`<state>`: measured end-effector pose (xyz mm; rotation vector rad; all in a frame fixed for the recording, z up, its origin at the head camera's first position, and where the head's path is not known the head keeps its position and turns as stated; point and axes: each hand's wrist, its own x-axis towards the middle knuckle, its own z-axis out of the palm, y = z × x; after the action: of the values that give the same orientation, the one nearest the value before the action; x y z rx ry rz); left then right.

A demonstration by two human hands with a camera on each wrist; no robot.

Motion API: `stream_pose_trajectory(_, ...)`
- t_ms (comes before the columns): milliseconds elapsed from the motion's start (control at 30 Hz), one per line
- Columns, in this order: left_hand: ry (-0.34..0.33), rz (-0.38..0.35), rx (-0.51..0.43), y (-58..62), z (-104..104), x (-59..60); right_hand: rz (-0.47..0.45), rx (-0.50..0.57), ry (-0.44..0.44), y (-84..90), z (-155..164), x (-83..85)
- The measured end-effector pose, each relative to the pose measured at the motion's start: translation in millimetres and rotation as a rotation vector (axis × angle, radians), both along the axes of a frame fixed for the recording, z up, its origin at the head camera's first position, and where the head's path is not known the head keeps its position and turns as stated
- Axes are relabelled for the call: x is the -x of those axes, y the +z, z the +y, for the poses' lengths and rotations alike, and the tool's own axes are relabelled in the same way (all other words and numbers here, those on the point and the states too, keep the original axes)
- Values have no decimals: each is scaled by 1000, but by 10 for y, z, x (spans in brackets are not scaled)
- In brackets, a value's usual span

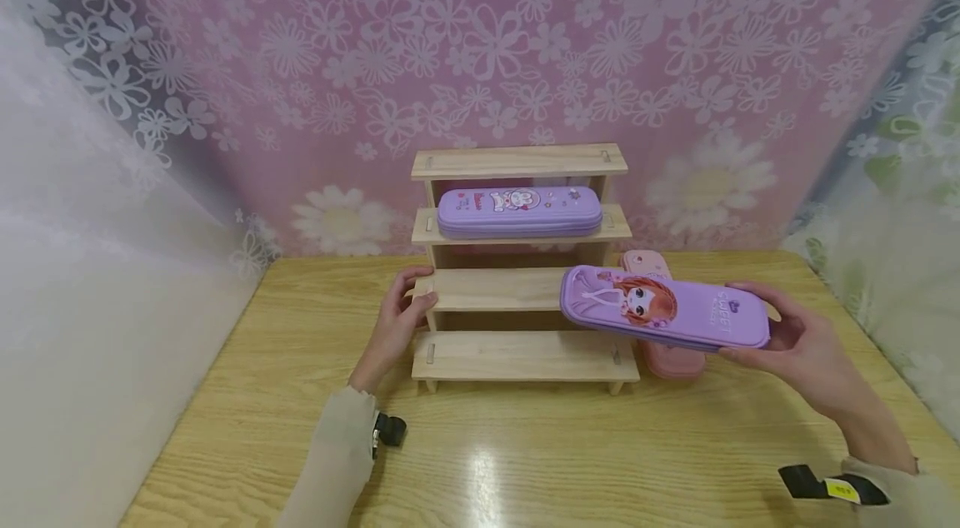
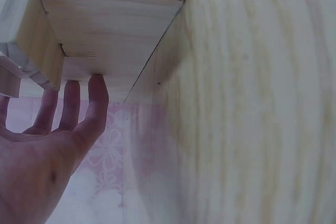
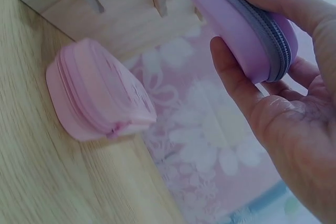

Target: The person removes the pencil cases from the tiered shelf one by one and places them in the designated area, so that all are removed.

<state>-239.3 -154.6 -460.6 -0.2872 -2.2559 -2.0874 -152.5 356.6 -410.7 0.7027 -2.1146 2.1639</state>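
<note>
- One purple pencil case already lies flat on the second step from the top of the wooden stepped rack — that part looks done.
- A second purple case, with a cartoon girl on its lid, is in the air at the rack's right end, level with the third step; it is not yet set down.
- The right hand grips this case by its right end, thumb on one side and fingers curled under the zip edge.
- The left hand is relaxed and holds nothing — its straight fingertips touch the left end of the rack.
- A pink case lies on the bench just beside the rack's right side, below the held one; I judge it is left to do.
- The two lower steps and the top step are bare.
- Writing: "SWEET" reads on the held case's lid; the small print on the shelved case is too blurred to read.
</note>
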Motion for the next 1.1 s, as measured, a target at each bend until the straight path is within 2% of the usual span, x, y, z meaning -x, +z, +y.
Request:
stream_pose_trajectory(333,-3,-3,-5,4,-3,-2,10,81,-3,-48,253,-62)
stream_pose_trajectory(433,0,-7,-2,10,2,-8,11,79,-37,-51,320,-88)
stream_pose_trajectory(800,-1,0,0,-7,3,-3,-39,89,-322,-49,512,-163)
stream_pose_trajectory(900,-5,-7,-8,-10,2,-2,-44,40,-444,-41,535,-151)
stream_pose_trajectory(1000,-6,-10,-15,-7,2,-5,-63,-106,-594,-31,539,-134)
stream_pose_trajectory(1100,-4,-12,-15,5,5,-10,-93,-139,-676,-49,539,-107)
